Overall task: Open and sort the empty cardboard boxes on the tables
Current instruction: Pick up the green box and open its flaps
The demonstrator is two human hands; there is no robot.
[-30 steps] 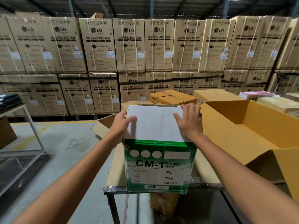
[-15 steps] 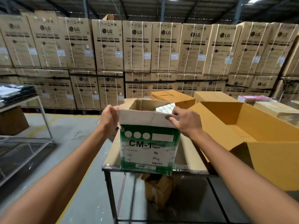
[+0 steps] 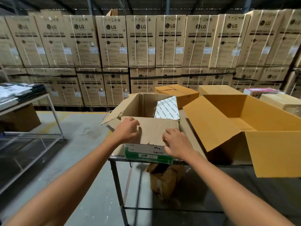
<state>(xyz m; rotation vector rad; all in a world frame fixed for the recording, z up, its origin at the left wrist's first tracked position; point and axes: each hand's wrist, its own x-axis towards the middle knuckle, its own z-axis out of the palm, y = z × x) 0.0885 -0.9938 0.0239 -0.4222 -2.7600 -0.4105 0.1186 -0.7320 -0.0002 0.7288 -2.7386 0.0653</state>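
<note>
A green-and-white cardboard box (image 3: 146,152) stands open at the front left corner of the metal table (image 3: 117,158). Its near flap (image 3: 153,129) is folded outward and down over the front label. My left hand (image 3: 127,130) lies on the left part of that flap, fingers loosely curled. My right hand (image 3: 176,142) rests on the flap's lower right corner, fingers spread. The left flap hangs outward, and the right flap (image 3: 167,108), white with print, stands up. I see bare cardboard inside the box.
A large open orange-brown box (image 3: 260,144) sits to the right on the table, with closed boxes (image 3: 177,92) behind. A crumpled box (image 3: 162,181) lies under the table. A metal rack (image 3: 53,110) stands left across a floor gap. Stacked washing-machine cartons (image 3: 141,41) wall the back.
The box's top went from shut to open. Both hands swung the near flap up, then outward and down over the front, and my view moved back from the table.
</note>
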